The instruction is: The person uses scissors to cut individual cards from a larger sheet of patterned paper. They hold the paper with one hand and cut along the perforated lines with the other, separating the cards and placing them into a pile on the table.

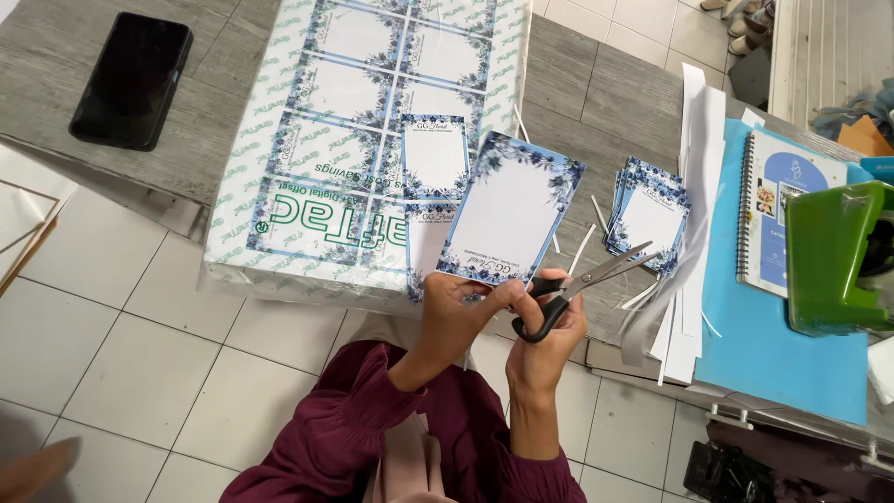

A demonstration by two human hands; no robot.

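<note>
Left hand: pinches the bottom edge of a white paper card with a blue flower border.
Right hand: holds black-handled metal scissors, blades pointing to 2 o'clock.
Pile of matching cards: at 3 o'clock from the held card.

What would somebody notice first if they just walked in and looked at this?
Probably the white card with the blue flower border, held up in the middle by the left hand. Right beside it, the right hand grips black-handled scissors with the blades open. Next, a neat stack of matching cards lies on the grey table to the right, and a bright green machine stands at the far right edge.
</note>
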